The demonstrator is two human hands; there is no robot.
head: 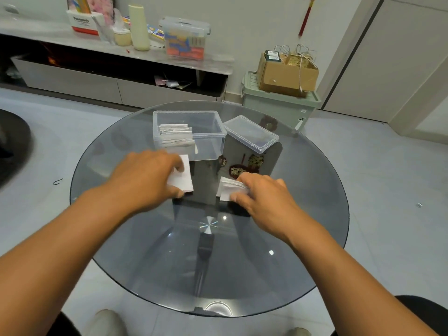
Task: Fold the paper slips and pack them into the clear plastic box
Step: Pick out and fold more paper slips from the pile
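One box [211, 134], one lid [252, 133], two hands.

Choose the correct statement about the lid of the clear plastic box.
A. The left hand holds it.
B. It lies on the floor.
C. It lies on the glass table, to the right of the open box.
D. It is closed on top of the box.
C: the lid lies on the glass table just right of the open box, which already has folded slips in it.
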